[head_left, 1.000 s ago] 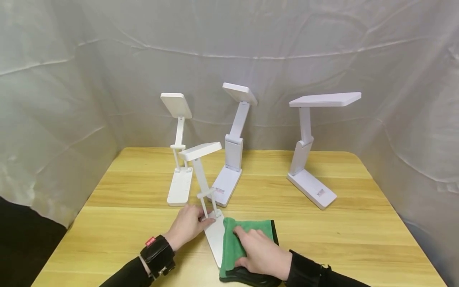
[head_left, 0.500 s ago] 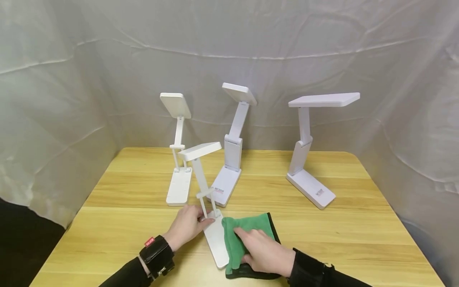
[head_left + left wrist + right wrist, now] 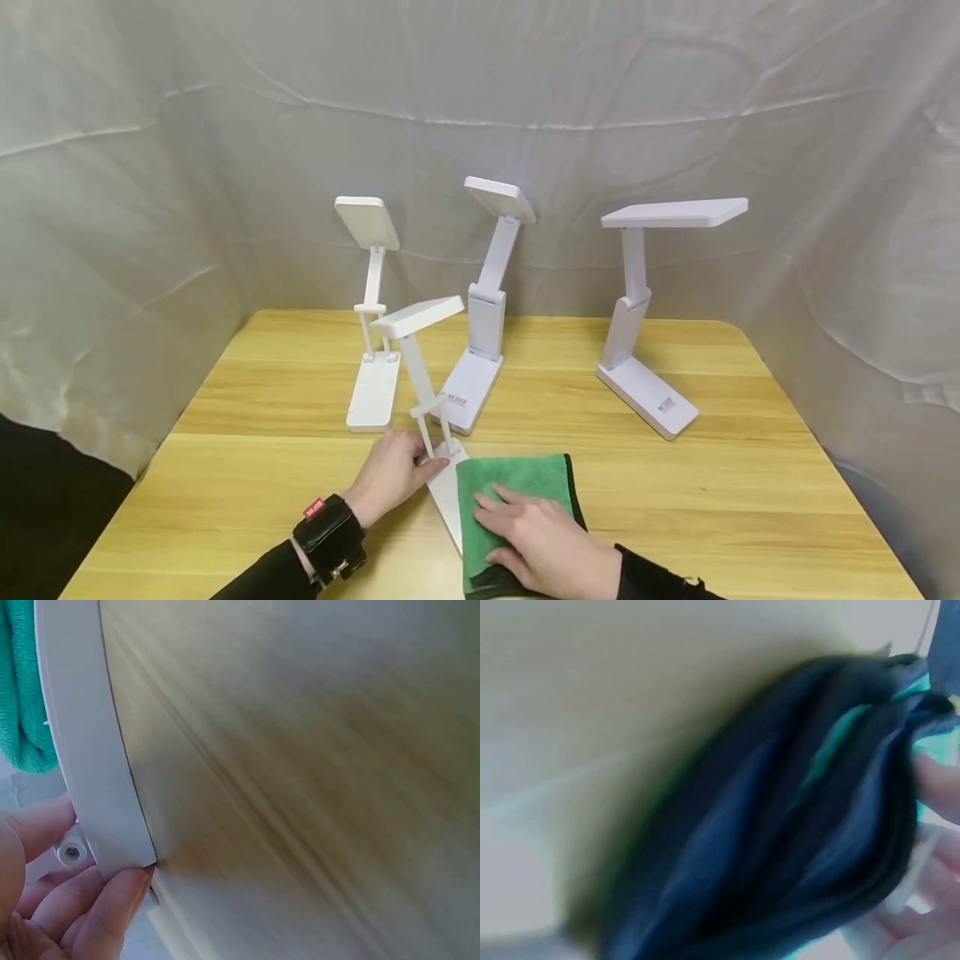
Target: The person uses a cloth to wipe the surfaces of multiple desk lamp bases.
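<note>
A white folding desk lamp [image 3: 426, 375] stands near the front of the table, its head tilted and its base pointing toward me. My left hand [image 3: 390, 467] pinches the left edge of that base close to the hinge, thumb on top; the left wrist view shows fingertips [image 3: 112, 904] against the rim. A folded green cloth [image 3: 517, 483] with black edging covers the base's front right part and spreads onto the table. My right hand [image 3: 543, 542] rests on the cloth, fingers extended and spread over it. In the right wrist view the cloth's dark layered edge [image 3: 727, 825] is blurred.
Three more white folding lamps stand behind: one at left [image 3: 373, 392], one in the middle [image 3: 486, 321] partly behind the front lamp, one at right [image 3: 648, 396]. The wooden table [image 3: 750, 500] has pale fabric [image 3: 600, 67] hanging around it.
The cloth shifts a little left and toward me, back over more of the lamp base. The right hand's fingers flatten and spread from a more gathered pose. The left hand stays put.
</note>
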Available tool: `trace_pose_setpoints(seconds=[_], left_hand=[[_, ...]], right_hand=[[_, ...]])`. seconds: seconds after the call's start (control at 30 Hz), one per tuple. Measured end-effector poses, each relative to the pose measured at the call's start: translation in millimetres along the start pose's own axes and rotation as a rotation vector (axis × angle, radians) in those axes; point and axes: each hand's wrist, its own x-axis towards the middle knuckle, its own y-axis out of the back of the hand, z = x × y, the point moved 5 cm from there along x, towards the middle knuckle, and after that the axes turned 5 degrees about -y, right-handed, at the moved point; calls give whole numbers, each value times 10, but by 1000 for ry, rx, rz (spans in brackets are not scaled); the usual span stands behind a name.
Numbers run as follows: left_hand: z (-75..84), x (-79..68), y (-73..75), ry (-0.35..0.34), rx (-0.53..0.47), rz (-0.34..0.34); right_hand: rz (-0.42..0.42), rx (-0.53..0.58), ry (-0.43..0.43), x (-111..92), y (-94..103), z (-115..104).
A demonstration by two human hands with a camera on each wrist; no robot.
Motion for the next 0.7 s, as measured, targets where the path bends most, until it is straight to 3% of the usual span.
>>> trace_pose_setpoints(seconds=[0.27, 0.4, 0.53, 0.7], left_hand=[[76, -15, -14, -6, 22, 18], [96, -2, -30, -47, 29, 3], [71, 28, -40, -109, 27, -62], [32, 52, -23, -205, -92, -197]], right_hand=[[-20, -170, -99, 123, -83, -75], [-45, -163, -92, 102, -33, 6], [-69, -117, -60, -4, 28, 119], [-55, -50, -1, -125, 78, 217]])
